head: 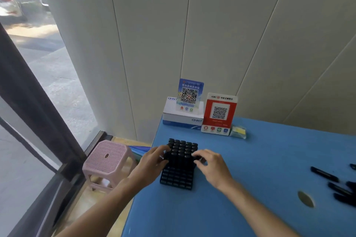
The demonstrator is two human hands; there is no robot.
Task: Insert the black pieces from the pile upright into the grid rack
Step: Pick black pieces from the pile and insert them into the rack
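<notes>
Both hands, left hand point(154, 157) and right hand point(211, 163), curled fingers gripping grid rack point(178, 177) sides, between them

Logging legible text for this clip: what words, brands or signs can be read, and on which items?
"CHNT": printed twice on the white box, on its top left corner and its front.
"ICBC": header of the red QR stand; the characters beside it are too blurred to read.
Blue QR card: heading too blurred to read.
Rack and black pieces: no text visible.
</notes>
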